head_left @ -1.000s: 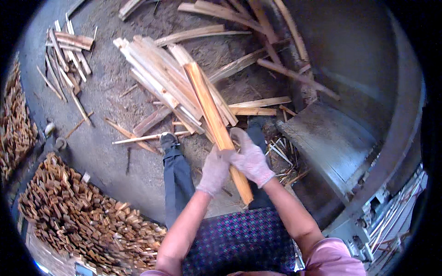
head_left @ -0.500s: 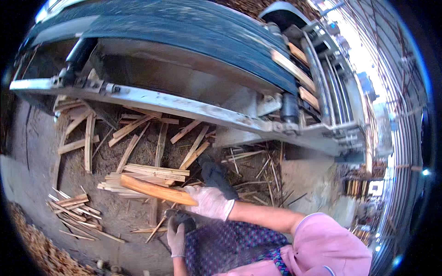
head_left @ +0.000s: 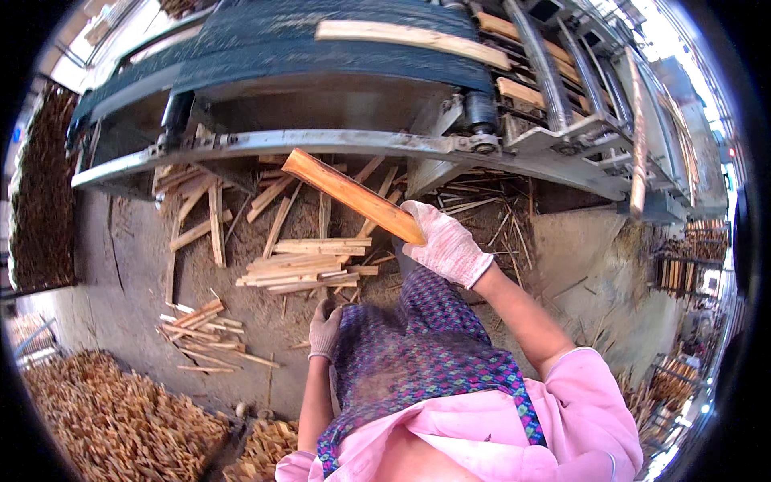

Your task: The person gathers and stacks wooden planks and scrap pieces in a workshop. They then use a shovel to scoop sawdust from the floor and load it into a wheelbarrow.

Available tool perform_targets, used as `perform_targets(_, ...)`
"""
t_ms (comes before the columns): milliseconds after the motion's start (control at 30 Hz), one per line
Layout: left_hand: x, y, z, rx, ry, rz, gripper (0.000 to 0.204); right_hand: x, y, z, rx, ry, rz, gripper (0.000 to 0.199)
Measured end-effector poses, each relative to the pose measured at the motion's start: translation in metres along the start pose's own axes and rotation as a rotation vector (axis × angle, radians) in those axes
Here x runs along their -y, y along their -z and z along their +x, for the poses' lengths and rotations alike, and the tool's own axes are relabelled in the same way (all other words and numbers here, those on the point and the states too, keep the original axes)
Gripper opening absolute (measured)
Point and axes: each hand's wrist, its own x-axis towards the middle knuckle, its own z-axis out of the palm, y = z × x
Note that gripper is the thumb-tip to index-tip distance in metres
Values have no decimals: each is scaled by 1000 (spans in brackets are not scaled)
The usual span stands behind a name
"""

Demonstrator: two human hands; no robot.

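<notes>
Wooden slat (head_left: pixel 353 195) clamped in my gloved right hand (head_left: pixel 444 243), mid-frame, lifted toward the belt (head_left: pixel 265 40); left hand (head_left: pixel 324 329) hangs loosely curled, empty. Next, I judge, laying it flat there.

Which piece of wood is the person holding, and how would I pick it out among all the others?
Find the long dark conveyor belt across the top. Just below its metal frame, the right hand in a white glove grips one end of a wood strip. It alone is lifted off the ground, slanting up to the left, more orange than the pale scraps below.
</notes>
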Motion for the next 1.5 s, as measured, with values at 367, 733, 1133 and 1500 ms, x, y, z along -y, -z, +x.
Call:
perform_targets(367,24,12,35,245,-157,30,40,55,17,-57,-182,268,-371,46)
perform_targets(733,6,16,97,254,-71,-18,34,-50,481,-210,-1032,-651,-1217,30)
perform_targets(1133,46,9,64,-97,93,-86,46,-76,-57,-87,262,-274,-186,43)
perform_targets(1500,99,-127,32,-355,528,-637,53,-215,-281,135,733,-190,-323,67)
